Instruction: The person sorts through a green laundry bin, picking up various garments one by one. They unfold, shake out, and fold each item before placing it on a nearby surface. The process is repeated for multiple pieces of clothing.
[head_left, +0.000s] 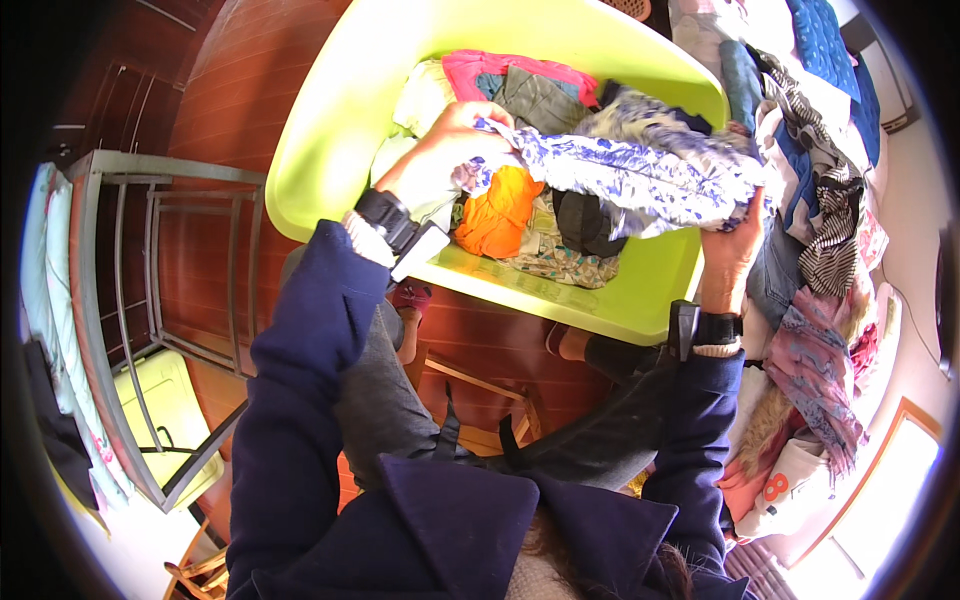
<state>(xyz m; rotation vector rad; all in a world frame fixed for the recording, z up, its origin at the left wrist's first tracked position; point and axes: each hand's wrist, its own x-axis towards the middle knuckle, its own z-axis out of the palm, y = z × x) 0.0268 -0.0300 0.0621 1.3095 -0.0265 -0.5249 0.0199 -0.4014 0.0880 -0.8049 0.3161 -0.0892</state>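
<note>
A blue-and-white patterned cloth (630, 174) is stretched between my two hands above a large lime-green plastic tub (319, 161). My left hand (454, 146) grips its left end. My right hand (731, 251) pinches the other end near the tub's right rim. Folded clothes lie in the tub: an orange garment (499, 214), a pink one (480, 66), a grey-green one (540, 97), a dark one (581, 225) and a leaf-patterned one (570, 262). A blurred dark-and-cream patterned cloth (652, 124) lies behind the stretched cloth, partly hidden by it.
Many clothes are piled along the right, among them a striped scarf (832, 225) and jeans (776, 262). At the left stands a metal frame (172, 169), with a lime-green lid (169, 412) low behind its bars. A wooden stool (480, 382) is between my legs.
</note>
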